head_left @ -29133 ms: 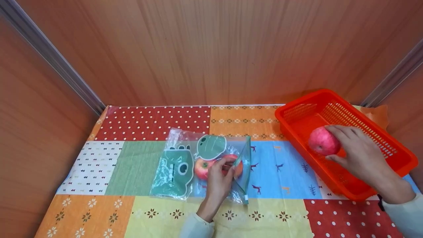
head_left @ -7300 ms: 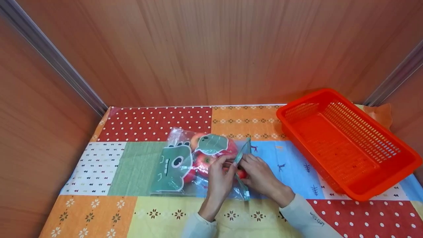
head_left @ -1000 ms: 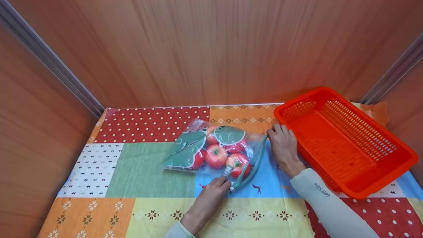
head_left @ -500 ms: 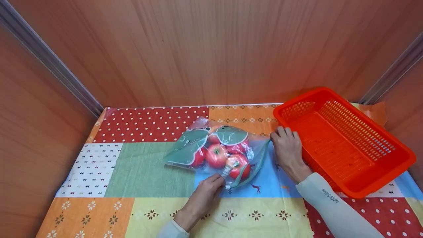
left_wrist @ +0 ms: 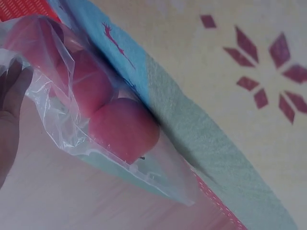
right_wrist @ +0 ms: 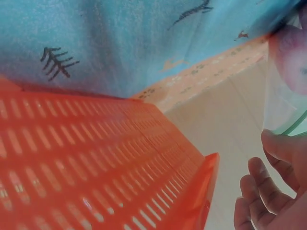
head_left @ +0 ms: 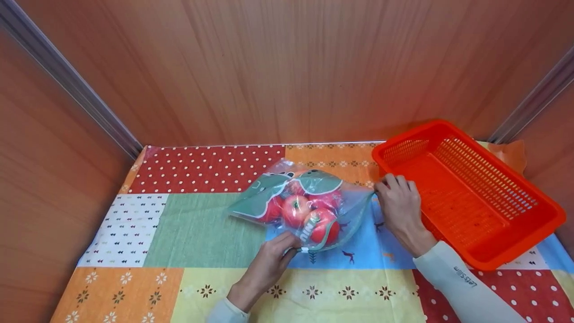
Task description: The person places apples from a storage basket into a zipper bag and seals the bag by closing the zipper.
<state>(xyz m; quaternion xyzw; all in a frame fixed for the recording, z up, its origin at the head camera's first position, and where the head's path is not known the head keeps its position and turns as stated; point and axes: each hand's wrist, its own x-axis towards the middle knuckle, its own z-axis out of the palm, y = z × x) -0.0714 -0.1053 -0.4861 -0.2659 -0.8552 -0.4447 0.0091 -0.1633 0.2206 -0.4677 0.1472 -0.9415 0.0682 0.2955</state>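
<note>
A clear zip bag point(head_left: 352, 211) with green dinosaur print lies on the patchwork cloth, several red apples point(head_left: 296, 210) inside it. My left hand point(head_left: 268, 264) pinches the near corner of the bag's green-edged mouth, beside the white slider point(head_left: 305, 249). At the far corner of that mouth, my right hand point(head_left: 401, 208) pinches the green edge between thumb and fingers. In the left wrist view, apples point(left_wrist: 125, 129) press against the plastic, and only part of the left hand point(left_wrist: 12, 108) shows. The right wrist view has the right hand point(right_wrist: 278, 184) at the green strip.
An orange-red plastic basket point(head_left: 466, 202) with slotted sides stands close to the right of my right hand, with no fruit in it. The patchwork cloth point(head_left: 206, 229) covers the table. Wooden panels point(head_left: 269, 72) rise at the back and both sides.
Over the last second both hands have moved apart, the right hand rightward and the left hand leftward. The bag's mouth is stretched wider and the bag has shifted slightly right. Earlier, apples went into it.
</note>
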